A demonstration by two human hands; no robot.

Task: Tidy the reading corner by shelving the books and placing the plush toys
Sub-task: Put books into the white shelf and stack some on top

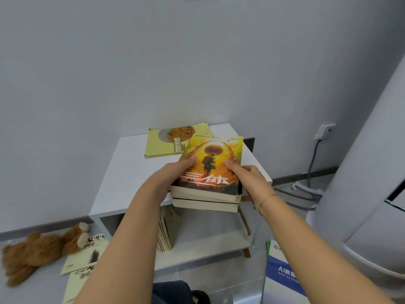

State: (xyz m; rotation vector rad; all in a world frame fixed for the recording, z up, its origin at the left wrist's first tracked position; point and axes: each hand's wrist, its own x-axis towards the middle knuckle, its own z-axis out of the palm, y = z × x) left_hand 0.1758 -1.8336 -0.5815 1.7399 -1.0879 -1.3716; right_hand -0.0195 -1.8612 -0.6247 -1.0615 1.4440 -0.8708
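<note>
Both hands hold a stack of paperbacks [208,189] at the front right edge of the white shelf unit [122,172]. Left hand [173,174] grips the stack's 9 o'clock side, right hand [249,181] its 3 o'clock side, thumbs on the orange cover. Yellow book [162,143] lies flat at 11 o'clock. Brown plush toy [39,249] on the floor at 8 o'clock, beside cream booklets [83,257]. Thin books [166,231] stand in the lower compartment.

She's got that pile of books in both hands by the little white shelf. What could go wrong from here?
The stack of books is uneven, so the top book could slide off between the left hand and right hand. Paper booklets and a plush toy lie on the floor nearby, possibly underfoot.
</note>
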